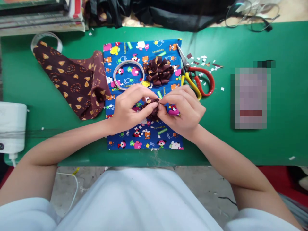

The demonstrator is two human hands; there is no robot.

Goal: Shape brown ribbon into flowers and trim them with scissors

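My left hand (pixel 128 106) and my right hand (pixel 183 110) meet over a blue cartoon-print cloth (pixel 125 48) on the green table (pixel 240 141). Both pinch a small brown fabric flower piece (pixel 151 108) held between the fingertips. A finished brown fabric flower (pixel 158 70) lies on the cloth just beyond my hands. Beside it lies a clear tape ring (pixel 128 75).
Scissors with red and yellow handles (pixel 196 80) lie right of the cloth among small paper scraps. Brown patterned fabric (pixel 72 80) lies at left with another tape roll (pixel 45 37). A white device (pixel 12 126) sits at the left edge, a blurred card (pixel 250 96) at right, and glasses (pixel 252 14) at the far back.
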